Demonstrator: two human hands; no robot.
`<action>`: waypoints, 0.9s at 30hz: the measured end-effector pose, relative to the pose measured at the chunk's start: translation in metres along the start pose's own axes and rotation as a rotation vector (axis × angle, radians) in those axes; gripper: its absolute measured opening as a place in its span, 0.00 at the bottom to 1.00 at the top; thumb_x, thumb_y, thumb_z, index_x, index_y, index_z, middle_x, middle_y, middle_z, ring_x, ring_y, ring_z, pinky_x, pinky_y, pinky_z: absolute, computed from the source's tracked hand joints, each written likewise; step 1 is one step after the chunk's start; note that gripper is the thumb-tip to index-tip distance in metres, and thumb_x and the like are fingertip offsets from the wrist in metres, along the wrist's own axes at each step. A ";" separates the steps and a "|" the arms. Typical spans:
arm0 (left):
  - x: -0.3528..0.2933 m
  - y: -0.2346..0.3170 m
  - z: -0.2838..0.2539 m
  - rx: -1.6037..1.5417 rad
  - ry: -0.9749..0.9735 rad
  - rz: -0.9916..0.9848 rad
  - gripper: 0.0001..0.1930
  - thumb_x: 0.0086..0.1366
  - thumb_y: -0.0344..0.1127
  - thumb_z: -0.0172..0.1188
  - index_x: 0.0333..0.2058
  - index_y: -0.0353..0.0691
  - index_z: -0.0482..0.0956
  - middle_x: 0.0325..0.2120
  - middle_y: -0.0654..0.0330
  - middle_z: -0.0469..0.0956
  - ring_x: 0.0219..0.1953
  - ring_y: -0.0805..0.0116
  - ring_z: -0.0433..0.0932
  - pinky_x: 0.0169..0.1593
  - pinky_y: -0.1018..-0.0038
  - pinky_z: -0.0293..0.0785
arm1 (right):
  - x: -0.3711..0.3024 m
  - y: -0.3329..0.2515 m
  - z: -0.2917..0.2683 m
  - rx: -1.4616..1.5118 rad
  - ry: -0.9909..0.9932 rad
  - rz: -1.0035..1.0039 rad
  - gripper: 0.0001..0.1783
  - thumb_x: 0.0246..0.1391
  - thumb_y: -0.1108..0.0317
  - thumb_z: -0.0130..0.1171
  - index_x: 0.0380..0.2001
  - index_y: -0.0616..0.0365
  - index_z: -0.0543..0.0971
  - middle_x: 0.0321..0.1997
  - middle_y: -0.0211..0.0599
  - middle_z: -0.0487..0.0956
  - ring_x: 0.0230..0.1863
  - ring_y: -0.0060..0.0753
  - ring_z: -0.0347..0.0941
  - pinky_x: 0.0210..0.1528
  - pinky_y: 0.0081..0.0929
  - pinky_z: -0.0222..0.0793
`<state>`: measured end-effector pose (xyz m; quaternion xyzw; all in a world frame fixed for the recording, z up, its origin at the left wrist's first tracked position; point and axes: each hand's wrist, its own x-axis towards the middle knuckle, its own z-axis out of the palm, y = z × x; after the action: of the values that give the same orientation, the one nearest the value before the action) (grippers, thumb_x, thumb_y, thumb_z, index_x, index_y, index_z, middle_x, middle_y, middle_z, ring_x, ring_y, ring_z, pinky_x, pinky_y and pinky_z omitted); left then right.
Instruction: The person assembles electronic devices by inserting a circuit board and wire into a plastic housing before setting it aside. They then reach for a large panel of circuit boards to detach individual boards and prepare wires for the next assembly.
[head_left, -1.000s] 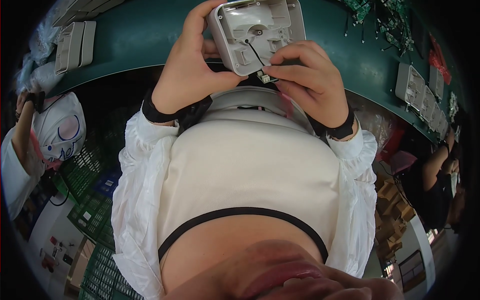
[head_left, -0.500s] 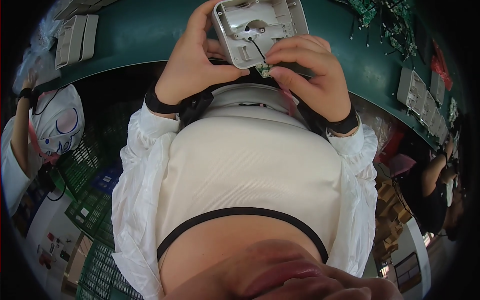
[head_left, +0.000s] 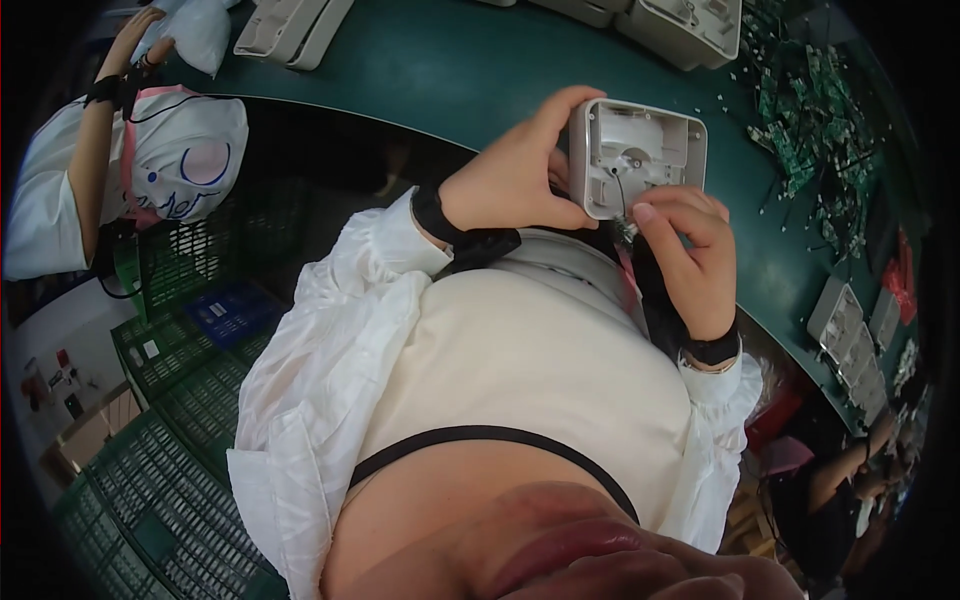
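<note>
A light grey, open plastic housing (head_left: 697, 150) is tilted up before me, its hollow inside facing up. My left hand (head_left: 520, 180) grips it by the left side, thumb along the lower edge and fingers behind. Inside the housing, a thin black wire (head_left: 621, 188) runs down from a round opening over the near edge. It leads to a small green circuit board (head_left: 625, 233) just below that edge. My right hand (head_left: 692, 245) is closed at the lower right corner, its fingertips pinching at the board and wire end. Its fingers partly cover the board and the corner.
On the green table (head_left: 430, 75) lie a heap of green circuit boards (head_left: 820, 140) with wires and a grey housing (head_left: 690, 35) at the back. More grey housings (head_left: 300, 30) are at far left. A co-worker (head_left: 65, 200) is at left, another (head_left: 825, 490) at right. Green crates (head_left: 180, 500) stand lower left.
The view has swung, so the housing and both hands appear farther right and lower. Both hands keep hold, and the right fingertips stay at the wire and board.
</note>
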<state>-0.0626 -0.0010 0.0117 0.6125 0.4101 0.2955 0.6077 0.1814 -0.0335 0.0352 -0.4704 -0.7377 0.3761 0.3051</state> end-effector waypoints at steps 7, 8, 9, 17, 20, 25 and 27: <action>0.002 0.000 0.004 -0.011 -0.012 0.022 0.55 0.48 0.25 0.76 0.71 0.41 0.50 0.56 0.48 0.72 0.40 0.61 0.86 0.43 0.68 0.83 | 0.005 -0.007 -0.002 -0.014 -0.021 0.058 0.08 0.48 0.70 0.72 0.31 0.61 0.84 0.36 0.37 0.85 0.43 0.38 0.80 0.53 0.32 0.67; 0.004 -0.003 0.006 -0.020 -0.048 0.028 0.55 0.48 0.25 0.76 0.71 0.41 0.50 0.56 0.48 0.72 0.40 0.61 0.86 0.43 0.68 0.83 | 0.004 -0.004 -0.001 0.013 -0.019 0.095 0.10 0.47 0.69 0.72 0.32 0.61 0.84 0.36 0.38 0.85 0.43 0.40 0.80 0.52 0.33 0.69; 0.006 -0.007 0.007 0.004 -0.021 0.053 0.55 0.48 0.25 0.75 0.71 0.42 0.50 0.56 0.48 0.72 0.41 0.61 0.86 0.43 0.68 0.83 | 0.000 -0.001 -0.004 0.028 -0.007 0.146 0.12 0.45 0.69 0.73 0.33 0.61 0.84 0.36 0.39 0.85 0.42 0.41 0.81 0.50 0.33 0.70; 0.012 -0.006 0.019 -0.100 0.041 0.055 0.57 0.47 0.23 0.78 0.72 0.43 0.50 0.65 0.51 0.64 0.58 0.57 0.78 0.58 0.63 0.80 | -0.005 0.011 0.009 -0.224 0.090 0.013 0.16 0.45 0.60 0.75 0.36 0.54 0.86 0.39 0.29 0.85 0.47 0.40 0.79 0.51 0.37 0.68; 0.008 -0.004 0.021 -0.098 0.046 0.059 0.58 0.47 0.23 0.78 0.72 0.44 0.50 0.66 0.52 0.64 0.59 0.57 0.78 0.59 0.63 0.80 | -0.013 0.018 0.014 -0.190 0.125 -0.071 0.13 0.47 0.59 0.75 0.35 0.52 0.86 0.38 0.25 0.85 0.46 0.38 0.78 0.50 0.36 0.67; 0.014 0.002 0.025 -0.090 0.020 0.069 0.58 0.46 0.21 0.78 0.73 0.44 0.50 0.66 0.51 0.63 0.60 0.57 0.77 0.60 0.63 0.79 | -0.020 0.033 0.012 -0.182 0.210 -0.266 0.11 0.49 0.59 0.74 0.33 0.50 0.86 0.36 0.25 0.84 0.42 0.36 0.78 0.47 0.35 0.69; 0.018 0.000 0.031 -0.123 -0.016 0.083 0.59 0.46 0.20 0.78 0.73 0.44 0.49 0.67 0.51 0.63 0.60 0.57 0.77 0.60 0.63 0.79 | -0.022 0.035 0.008 -0.177 0.212 -0.327 0.11 0.49 0.58 0.74 0.33 0.50 0.86 0.36 0.26 0.84 0.41 0.36 0.78 0.46 0.35 0.69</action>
<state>-0.0268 -0.0016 0.0067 0.5928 0.3607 0.3401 0.6346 0.1997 -0.0460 -0.0004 -0.4064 -0.7981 0.2041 0.3953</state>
